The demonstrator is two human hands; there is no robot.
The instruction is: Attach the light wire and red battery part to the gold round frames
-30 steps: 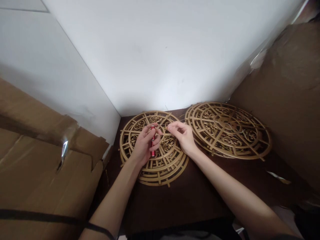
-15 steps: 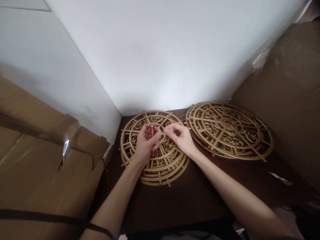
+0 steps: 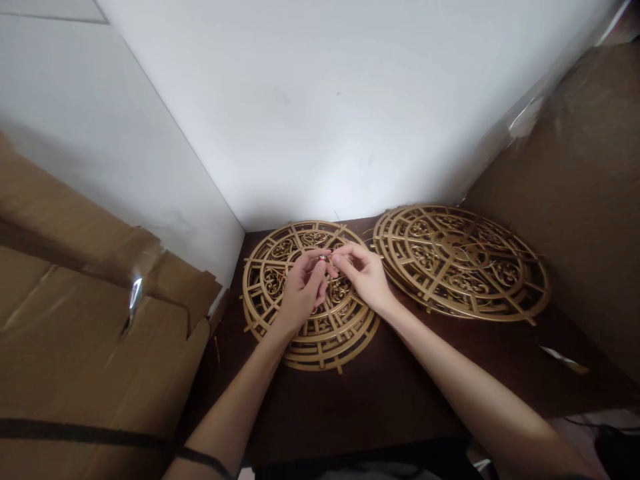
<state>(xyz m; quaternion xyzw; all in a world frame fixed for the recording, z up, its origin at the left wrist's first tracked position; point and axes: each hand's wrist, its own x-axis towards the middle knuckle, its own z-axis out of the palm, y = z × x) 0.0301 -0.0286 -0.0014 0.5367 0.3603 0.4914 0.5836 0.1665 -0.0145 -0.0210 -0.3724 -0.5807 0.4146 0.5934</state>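
Hands meet over the middle of a gold openwork disc (image 3: pixel 310 297) that lies flat on the dark desk (image 3: pixel 370 393), close to the white wall corner. The left hand (image 3: pixel 303 293) is curled shut around a small cylinder (image 3: pixel 323 258), of which only a metallic tip shows at the fingertips, with a trace of red lower down between the fingers; the rest is hidden in the grip. It looks light, rigid and smooth, likely to roll or slip, so a hold round its body with the end left free seems the sound one. The right hand (image 3: pixel 363 273) has thumb and forefinger pinched together right at that tip, touching or all but touching it; whether something thin sits in the pinch is too small to tell. The disc under both hands appears thin and stiff, with fine spokes and scrollwork that would probably snap if bent, so it is best lifted by its outer rim. A second gold disc (image 3: pixel 460 260) lies just beside it to the right, and cardboard boxes (image 3: pixel 90 333) stand on either side.
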